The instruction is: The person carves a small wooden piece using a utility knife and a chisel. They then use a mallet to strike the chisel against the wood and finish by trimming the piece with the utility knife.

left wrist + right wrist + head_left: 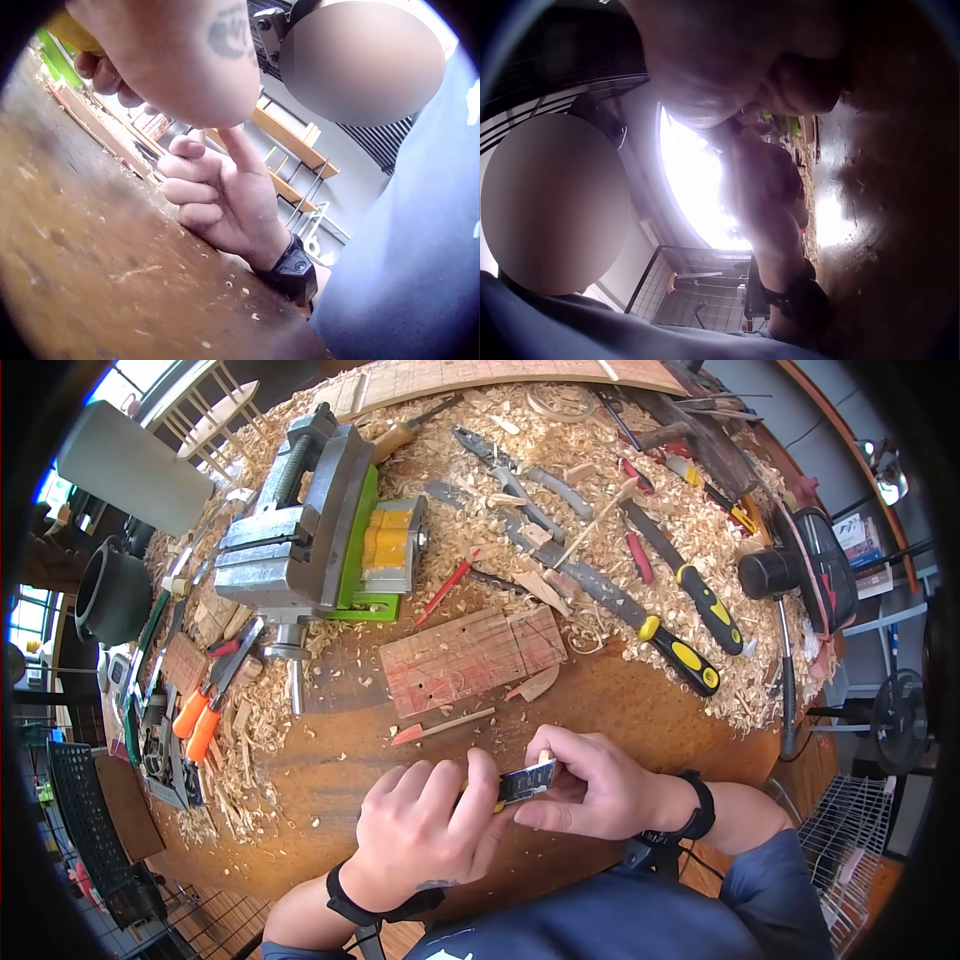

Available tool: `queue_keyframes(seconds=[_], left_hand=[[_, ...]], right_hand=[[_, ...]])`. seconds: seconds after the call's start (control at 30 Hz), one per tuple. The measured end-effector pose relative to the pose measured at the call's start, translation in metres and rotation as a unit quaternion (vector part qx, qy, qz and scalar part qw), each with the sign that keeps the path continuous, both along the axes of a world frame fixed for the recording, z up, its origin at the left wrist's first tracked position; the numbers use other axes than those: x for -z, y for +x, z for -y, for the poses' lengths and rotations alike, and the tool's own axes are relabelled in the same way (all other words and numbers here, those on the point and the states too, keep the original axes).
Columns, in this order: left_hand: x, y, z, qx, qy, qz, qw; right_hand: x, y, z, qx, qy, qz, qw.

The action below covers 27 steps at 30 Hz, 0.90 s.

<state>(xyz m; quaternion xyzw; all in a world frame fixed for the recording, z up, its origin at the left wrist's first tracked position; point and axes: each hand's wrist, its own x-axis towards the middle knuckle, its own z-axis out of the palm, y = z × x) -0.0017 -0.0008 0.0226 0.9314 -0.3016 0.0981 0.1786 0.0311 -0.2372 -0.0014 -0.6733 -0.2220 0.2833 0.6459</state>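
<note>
At the table's near edge my left hand (pixel 425 815) grips a utility knife (pixel 527 782) with a dark-and-silver metal front. Some of its yellow body (pixel 71 31) shows beside the hand in the left wrist view; the rest is hidden by the fingers. My right hand (pixel 595 785) pinches a small pale piece of wood (pixel 545 758), mostly covered by its fingers, right at the knife's front end. Both hands are close together over the wooden table. Just beyond them lie a thin red-tipped wooden stick (pixel 455 726) and a red-marked board (pixel 470 660).
A metal vise (pixel 290 550) on a green base stands at the left. Wood shavings (pixel 600 450) cover the table's far side, with yellow-and-black handled saws (pixel 685 655), pliers (pixel 510 485) and a mallet (pixel 770 573) among them. Orange-handled tools (pixel 200 725) lie at the left edge.
</note>
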Motion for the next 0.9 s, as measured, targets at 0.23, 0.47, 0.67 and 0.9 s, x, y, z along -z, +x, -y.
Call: queue_keyframes(seconds=[0.23,0.47,0.67,0.9], left_hand=[[0.0026,-0.0015,0.0000,0.020,0.007,-0.001,1.000],[0.0039,-0.0007,-0.0001,0.028,-0.001,-0.003,1.000],[0.0020,-0.0014,0.0005,0.029,0.006,0.003,1.000],[0.0026,-0.0011,0.0030,-0.022,0.029,0.005,0.999]], right_hand=[[0.0077,-0.0004,0.0031,-0.022,0.009,-0.008,1.000],[0.0085,-0.0021,0.0026,-0.016,0.009,-0.006,1.000],[0.0046,-0.0007,0.0023,-0.011,0.004,0.032,0.999],[0.0097,-0.0024,-0.0009,0.009,0.026,0.077,0.997]])
